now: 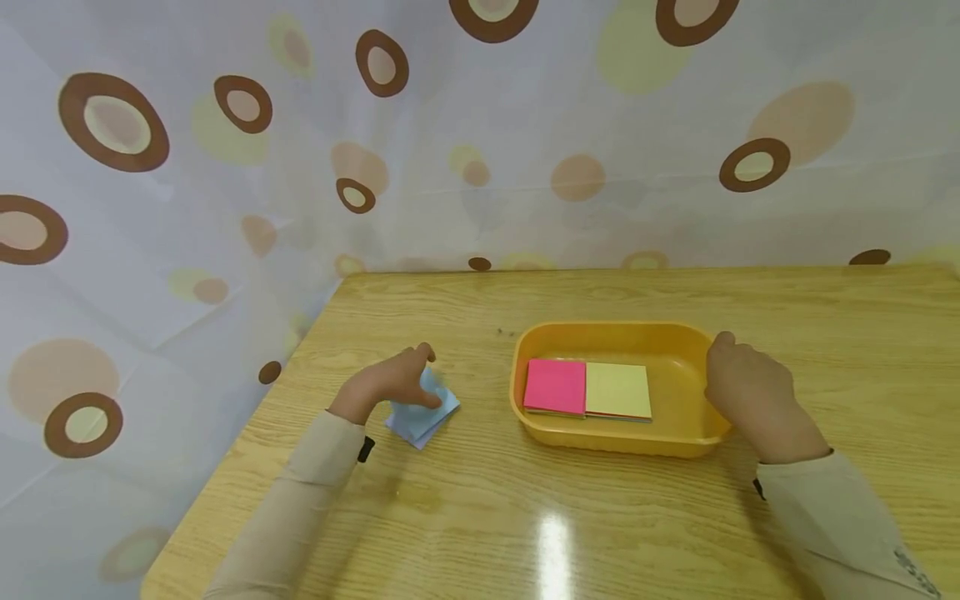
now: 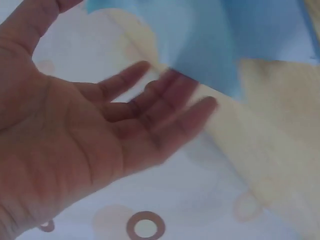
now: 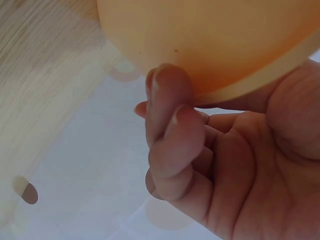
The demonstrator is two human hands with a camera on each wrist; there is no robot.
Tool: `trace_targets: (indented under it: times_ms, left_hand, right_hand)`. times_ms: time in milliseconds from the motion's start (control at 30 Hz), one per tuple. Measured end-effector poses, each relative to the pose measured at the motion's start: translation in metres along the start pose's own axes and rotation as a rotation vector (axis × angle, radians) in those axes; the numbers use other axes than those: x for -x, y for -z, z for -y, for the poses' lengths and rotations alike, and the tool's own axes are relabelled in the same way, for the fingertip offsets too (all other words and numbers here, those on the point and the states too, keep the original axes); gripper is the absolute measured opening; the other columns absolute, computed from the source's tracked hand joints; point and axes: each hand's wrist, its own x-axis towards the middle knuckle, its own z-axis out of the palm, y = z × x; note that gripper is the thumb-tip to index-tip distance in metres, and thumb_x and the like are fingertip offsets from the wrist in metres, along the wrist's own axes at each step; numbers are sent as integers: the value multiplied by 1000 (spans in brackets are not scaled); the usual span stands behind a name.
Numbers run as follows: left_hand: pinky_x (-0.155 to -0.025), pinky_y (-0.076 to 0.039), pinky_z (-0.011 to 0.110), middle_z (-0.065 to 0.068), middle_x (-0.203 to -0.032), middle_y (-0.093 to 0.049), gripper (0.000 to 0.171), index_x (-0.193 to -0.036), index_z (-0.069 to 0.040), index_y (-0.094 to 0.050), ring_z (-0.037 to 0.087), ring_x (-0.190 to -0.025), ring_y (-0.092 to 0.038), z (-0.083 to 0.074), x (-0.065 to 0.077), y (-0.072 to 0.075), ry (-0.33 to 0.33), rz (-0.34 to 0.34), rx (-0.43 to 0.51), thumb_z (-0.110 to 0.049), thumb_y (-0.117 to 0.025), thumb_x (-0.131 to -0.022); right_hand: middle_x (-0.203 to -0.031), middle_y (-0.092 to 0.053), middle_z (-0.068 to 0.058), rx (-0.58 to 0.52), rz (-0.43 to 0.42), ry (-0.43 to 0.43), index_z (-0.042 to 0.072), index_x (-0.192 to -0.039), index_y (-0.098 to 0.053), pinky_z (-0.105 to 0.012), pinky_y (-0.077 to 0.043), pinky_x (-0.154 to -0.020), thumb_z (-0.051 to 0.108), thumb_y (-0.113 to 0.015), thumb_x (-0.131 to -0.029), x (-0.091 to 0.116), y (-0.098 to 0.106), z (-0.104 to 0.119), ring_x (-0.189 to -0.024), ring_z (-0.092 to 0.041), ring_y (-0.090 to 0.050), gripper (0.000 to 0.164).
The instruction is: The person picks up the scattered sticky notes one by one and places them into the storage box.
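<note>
My left hand [image 1: 393, 379] is over light blue square paper notes [image 1: 431, 421] lying loosely stacked on the table, left of the tray. In the left wrist view its fingers are spread and slightly bent, the fingertips right at the lower edge of a blue sheet [image 2: 200, 40] and the thumb near its upper corner. My right hand [image 1: 753, 396] grips the right rim of a yellow-orange plastic tray [image 1: 682, 425], its fingers curled over the wall in the right wrist view. Inside the tray, on the left, a pink note pad [image 1: 555, 387] and a pale yellow note pad [image 1: 618, 390] lie side by side.
The wood-grain table [image 1: 465, 508] runs back to a pale curtain [image 1: 480, 125] with brown and peach circles, which also hangs along the left edge. A bright light reflection falls on the table in front of the tray.
</note>
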Motion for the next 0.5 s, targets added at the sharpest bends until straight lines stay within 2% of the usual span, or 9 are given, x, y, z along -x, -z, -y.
trace_targets:
  times_ms: [100, 167, 267, 367, 433, 500]
  left_hand:
    - [-96, -43, 46, 26, -133, -44, 70, -139, 4, -34, 34, -119, -48, 4, -9, -6, -60, -29, 30, -26, -71, -88]
    - [-96, -42, 47, 27, -133, -43, 73, -140, 4, -32, 36, -119, -48, 5, -14, -11, -69, -54, 24, -30, -71, -88]
    - [-97, -41, 50, 30, -136, -40, 85, -144, 4, -27, 42, -123, -43, 3, -18, -19, -21, -72, -19, -37, -73, -85]
    - [-97, -40, 53, 32, -138, -36, 95, -147, 4, -24, 46, -125, -40, -3, -19, -23, 34, -60, -94, -41, -76, -81]
    - [-97, -41, 54, 33, -138, -36, 96, -147, 4, -23, 48, -125, -39, -6, -18, -25, 45, -49, -130, -38, -78, -81]
    - [-94, -43, 53, 33, -135, -38, 93, -146, 5, -24, 46, -121, -43, -8, -19, -25, 35, -43, -153, -33, -78, -81]
  right_hand:
    - [-60, -51, -19, 5, 0, -1, -32, -109, -32, -43, -48, -45, -2, -57, -87, 0, 1, 0, -51, -29, -56, 45]
    - [-60, -51, -20, 4, -2, -2, -32, -109, -32, -44, -48, -45, -2, -57, -87, 0, 1, 0, -50, -30, -56, 45]
    - [-59, -51, -20, 2, -4, -2, -30, -107, -33, -45, -48, -46, -2, -57, -87, 0, 0, 0, -50, -30, -56, 42]
    - [-59, -50, -20, -4, -17, -6, -26, -98, -35, -45, -48, -45, -3, -57, -86, 1, -1, -1, -50, -31, -56, 34]
    - [-59, -49, -20, -10, -26, -9, -23, -93, -36, -45, -47, -45, -3, -57, -86, 1, -3, -1, -50, -32, -55, 29]
    - [-59, -50, -20, -5, -29, -9, -24, -95, -36, -45, -48, -45, -2, -58, -86, 2, -3, -3, -50, -32, -55, 32]
